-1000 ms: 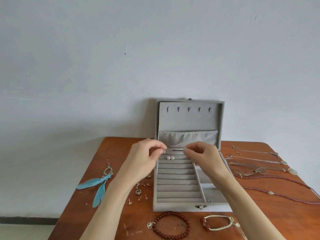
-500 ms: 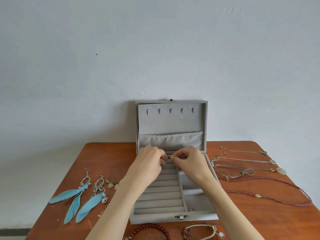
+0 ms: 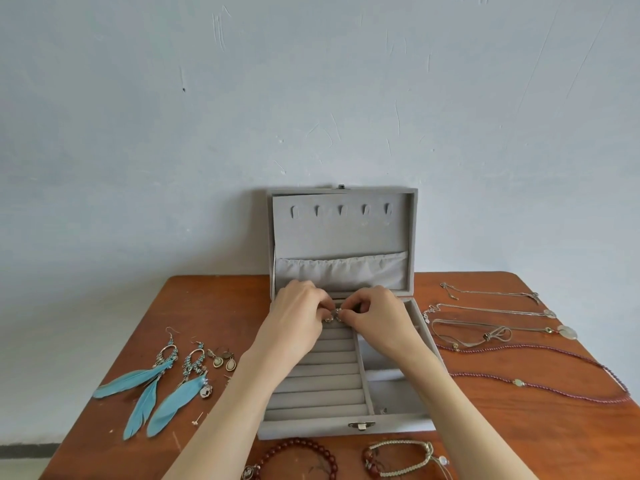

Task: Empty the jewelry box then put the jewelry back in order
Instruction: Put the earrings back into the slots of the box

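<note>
A grey velvet jewelry box (image 3: 311, 426) stands open on the wooden table, lid upright against the wall. Its left half holds padded ring rows (image 3: 322, 382); the right half is open compartments. My left hand (image 3: 299, 315) and my right hand (image 3: 375, 315) meet over the top ring rows, fingertips pinched together. Each pinches a small silvery earring (image 3: 337, 314) at the rows; the pieces are tiny and mostly hidden by my fingers.
Blue feather earrings (image 3: 152, 386) and small drop earrings (image 3: 221, 360) lie left of the box. Several necklaces (image 3: 502, 327) are spread on the right. A dark red bead bracelet (image 3: 301, 452) and a woven bracelet (image 3: 401, 457) lie in front. The wall stands close behind.
The view has shifted, so the box sits more central and larger. My hands came closer together and dropped onto the upper ring rows, covering the two pearl studs seen earlier.
</note>
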